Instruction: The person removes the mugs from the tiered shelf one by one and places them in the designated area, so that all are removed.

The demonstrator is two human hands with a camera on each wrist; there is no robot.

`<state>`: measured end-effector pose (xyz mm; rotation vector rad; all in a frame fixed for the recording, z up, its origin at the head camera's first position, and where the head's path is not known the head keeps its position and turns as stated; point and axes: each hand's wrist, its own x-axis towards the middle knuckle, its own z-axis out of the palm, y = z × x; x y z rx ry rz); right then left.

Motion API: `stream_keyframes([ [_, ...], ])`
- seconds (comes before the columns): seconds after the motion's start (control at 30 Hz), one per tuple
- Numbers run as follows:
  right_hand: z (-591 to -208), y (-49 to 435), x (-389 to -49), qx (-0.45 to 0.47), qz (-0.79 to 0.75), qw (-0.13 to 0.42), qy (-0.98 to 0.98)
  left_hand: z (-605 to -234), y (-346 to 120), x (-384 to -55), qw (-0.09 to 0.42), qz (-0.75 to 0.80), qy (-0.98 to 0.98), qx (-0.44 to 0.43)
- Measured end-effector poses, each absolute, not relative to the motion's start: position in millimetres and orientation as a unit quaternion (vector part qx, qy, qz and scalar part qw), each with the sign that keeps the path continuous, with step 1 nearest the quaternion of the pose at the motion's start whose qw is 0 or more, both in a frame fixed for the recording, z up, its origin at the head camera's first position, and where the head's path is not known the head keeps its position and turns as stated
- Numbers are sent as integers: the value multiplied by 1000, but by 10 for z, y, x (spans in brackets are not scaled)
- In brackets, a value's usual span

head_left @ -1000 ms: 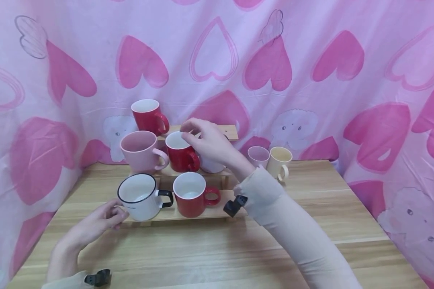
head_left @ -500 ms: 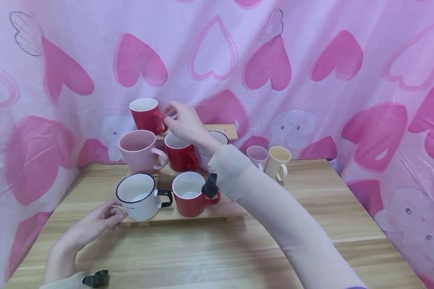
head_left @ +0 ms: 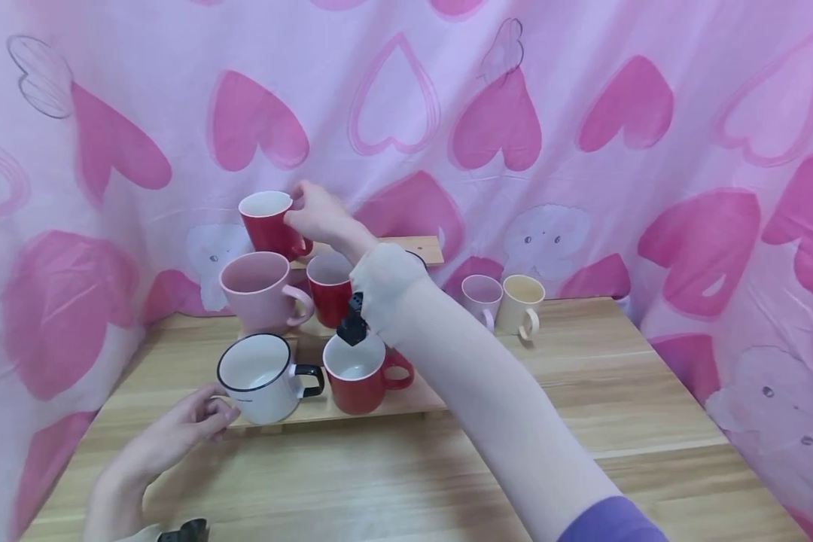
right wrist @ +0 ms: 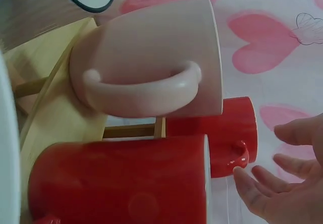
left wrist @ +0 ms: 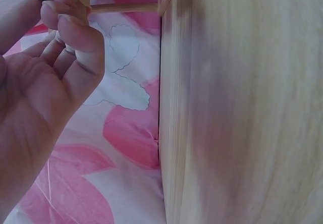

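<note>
A: Step in hand?

B: Reach-and-grasp, I judged. Right hand [head_left: 321, 214] was up at the top tier, by the glossy red ceramic-looking mug with a white inside [head_left: 264, 232].

A: Gripping it?

B: Didn't look it. Right wrist view showed the fingers parted, loosely bent, nothing pinched. A fingertip sat right at the curved red handle [right wrist: 243, 156]; contact, couldn't tell.

A: Next move called for?

B: Probably closing on that handle without bumping the mugs in front.

A: Mug versus hand?

B: Just left of it, upright, handle on the hand's side.

A: Left hand [head_left: 183, 429]?

B: Low, at the left end of the pale three-tier wooden rack [head_left: 423, 250]. Fingers curled at the lowest board's end, seemingly pinching it to steady it.

A: Further out?

B: Middle tier: matte pink mug with a loop handle [head_left: 252, 299], then a second red mug [head_left: 327, 302], partly behind the beige sleeve [head_left: 393, 286]. Bottom tier: white enamel-looking mug with a black rim [head_left: 269, 404], then a third red mug [head_left: 356, 395]. Right of the rack, on the wood-grain table [head_left: 298, 482]: small pink mug [head_left: 477, 307] beside a pale yellow mug [head_left: 515, 316].
</note>
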<state>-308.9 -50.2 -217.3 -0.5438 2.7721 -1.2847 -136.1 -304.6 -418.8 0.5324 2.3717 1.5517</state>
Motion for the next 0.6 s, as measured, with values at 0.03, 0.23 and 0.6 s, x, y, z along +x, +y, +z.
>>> stream_keyframes([
  [0.03,-2175,-526,-3097,-170,-409,20,897,-4196,-3043,-1350,127,535,816,181],
  [0.23,-2221,-574,-3124,-131,-423,53,895,-4188,-2961,-1357,125,533,819,170],
  [0.6,-2319,-480,-3194,-132,-355,42,925,-4143,-2898,-1392,127,522,827,164],
])
